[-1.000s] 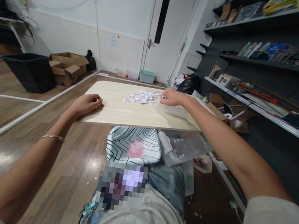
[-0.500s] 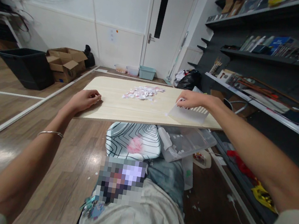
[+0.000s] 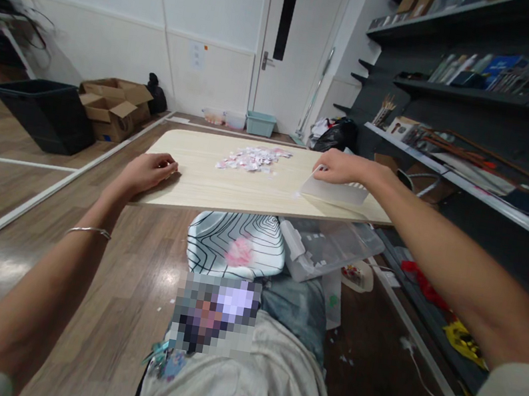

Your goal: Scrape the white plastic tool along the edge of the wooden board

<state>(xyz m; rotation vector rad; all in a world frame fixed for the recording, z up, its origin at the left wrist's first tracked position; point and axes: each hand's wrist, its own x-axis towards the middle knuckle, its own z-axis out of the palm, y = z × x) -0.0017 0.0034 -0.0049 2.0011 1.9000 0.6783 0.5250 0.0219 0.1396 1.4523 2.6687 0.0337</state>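
Note:
A pale wooden board (image 3: 224, 195) spans the space before my lap. On its left end rests my left hand (image 3: 151, 172), its fingers loosely bent and a little apart, with nothing visible in them. My right hand (image 3: 343, 168) is closed on the upper edge of a white slotted plastic panel (image 3: 334, 191). The panel leans with its lower edge at the board's surface, right of centre; my fingers cover part of its slots. Left of the panel, towards the far edge, lies a loose heap of small white and pinkish paper scraps (image 3: 253, 159), apart from both hands.
Below the board are a patterned cushion (image 3: 206, 242) and a clear plastic box (image 3: 306, 269) containing a few scraps. A blurred-out phone-like thing (image 3: 236, 305) lies on my lap. Shelves (image 3: 488, 103) stand right; a black bin (image 3: 47, 121) and cardboard box (image 3: 111, 125) stand left.
The white slotted panel leans flatter towards the board, and my right hand is slightly lower over it. My left hand stays on the board's left end. The camera view has shifted slightly.

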